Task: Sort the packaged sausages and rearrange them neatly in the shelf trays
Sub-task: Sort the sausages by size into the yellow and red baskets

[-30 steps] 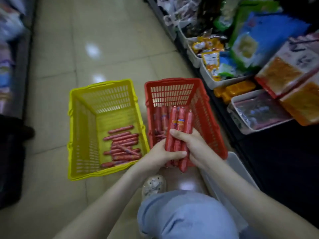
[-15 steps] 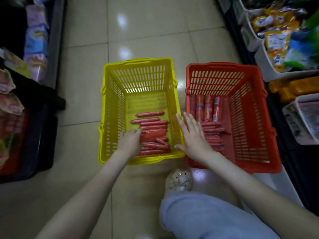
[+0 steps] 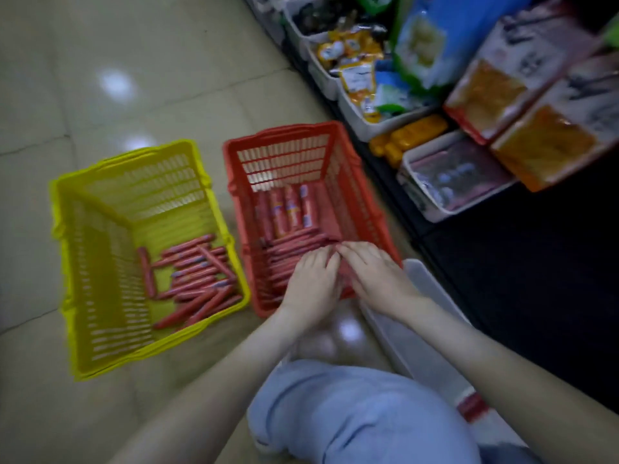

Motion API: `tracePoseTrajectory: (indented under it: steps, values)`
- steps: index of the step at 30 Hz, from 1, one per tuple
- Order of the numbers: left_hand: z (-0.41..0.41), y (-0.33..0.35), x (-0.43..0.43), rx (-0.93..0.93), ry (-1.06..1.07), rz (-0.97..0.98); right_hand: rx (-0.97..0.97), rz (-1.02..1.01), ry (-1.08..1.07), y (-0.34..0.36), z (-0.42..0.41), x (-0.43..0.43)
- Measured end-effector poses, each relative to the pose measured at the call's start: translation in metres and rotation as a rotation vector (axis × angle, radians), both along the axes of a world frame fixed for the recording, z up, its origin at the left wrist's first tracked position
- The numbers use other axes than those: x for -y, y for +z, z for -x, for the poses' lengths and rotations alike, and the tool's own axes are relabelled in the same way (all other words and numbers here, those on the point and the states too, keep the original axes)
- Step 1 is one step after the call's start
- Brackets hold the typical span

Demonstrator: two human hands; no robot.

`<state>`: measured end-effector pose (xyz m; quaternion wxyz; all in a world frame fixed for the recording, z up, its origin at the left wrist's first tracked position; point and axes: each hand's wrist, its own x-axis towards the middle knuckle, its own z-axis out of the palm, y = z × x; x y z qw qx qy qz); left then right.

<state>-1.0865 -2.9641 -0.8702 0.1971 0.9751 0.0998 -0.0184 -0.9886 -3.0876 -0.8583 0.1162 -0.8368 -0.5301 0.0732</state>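
Two baskets stand on the tiled floor. The yellow basket [image 3: 100, 262] on the left holds a loose heap of red packaged sausages [image 3: 194, 276]. To its right, the red basket [image 3: 281, 133] has a few sausages [image 3: 291, 212] lined up lengthwise at its back and a pile of sausages [image 3: 294, 242] laid crosswise in front. My left hand [image 3: 311, 277] and my right hand [image 3: 373, 272] lie side by side on that front pile, fingers stretched over it and fingertips nearly touching. What is under the palms is hidden, and the picture is blurred.
A white tray [image 3: 418, 283] lies on the floor right of the red basket. Shelf trays on the right hold goods: a white tray [image 3: 432, 209] of dark packs, yellow packs [image 3: 408, 135], and orange bags [image 3: 542, 145]. My knee [image 3: 351, 413] in light jeans is at the bottom.
A second ago both hands held a bundle of sausages over the red basket. Then the left hand reached into the yellow basket. Now both hands are down on the pile in the red basket.
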Motion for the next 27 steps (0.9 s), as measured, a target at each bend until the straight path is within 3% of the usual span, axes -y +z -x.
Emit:
tracePoseTrajectory:
  steps: [5,9,11,15,18,27]
  values:
    - [-0.063,-0.028,0.126,-0.115,-0.316,0.033,-0.034,0.073,-0.295,-0.020,-0.033,0.171]
    - [-0.082,-0.082,0.227,-0.208,-0.625,0.001,-0.052,0.137,-0.589,-0.067,-0.011,0.314]
    - [-0.080,-0.118,0.268,-0.245,-0.786,-0.103,-0.050,0.242,-0.652,-0.101,0.014,0.372]
    - [-0.072,-0.169,0.317,-0.250,-1.084,-0.329,-0.099,0.471,-0.537,-0.172,0.067,0.440]
    - [-0.074,-0.203,0.318,-0.183,-1.250,-0.452,-0.027,0.466,-0.373,-0.213,0.081,0.444]
    - [-0.068,-0.244,0.311,-0.055,-1.214,-0.614,0.053,0.684,-0.184,-0.289,0.058,0.414]
